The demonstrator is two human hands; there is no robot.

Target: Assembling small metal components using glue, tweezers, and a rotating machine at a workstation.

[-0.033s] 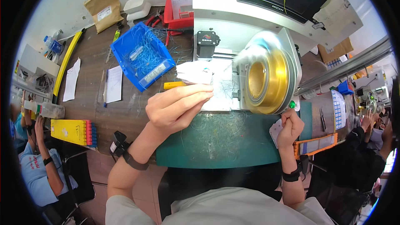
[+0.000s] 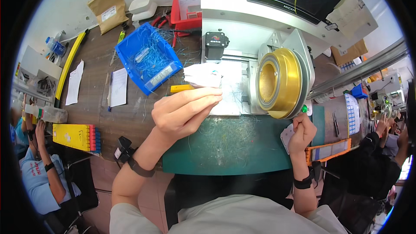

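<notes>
My left hand [image 2: 184,110] is closed in a pinch over the machine's white plate [image 2: 234,104]. What lies between its fingertips is too small to make out. A crumpled white cloth [image 2: 201,74] lies right at those fingers, with a yellow strip [image 2: 181,88] beside it. To the right, a gold wheel with a hollow centre [image 2: 291,82] is mounted upright against a grey disc on the machine. My right hand [image 2: 303,133] is curled closed just below a green button [image 2: 304,108], near the wheel's lower edge. Its grip is hidden.
Left of the machine stands a blue bin [image 2: 167,82] of tangled blue fibres, with a red bin [image 2: 176,15] behind it. A green mat [image 2: 225,147] covers the near bench. An orange-framed tray [image 2: 329,151] lies right of my right hand. Other people sit at both sides.
The wheel was blurred, with bright streaks along its upper edge, and now looks sharp. Both hands are in the same places.
</notes>
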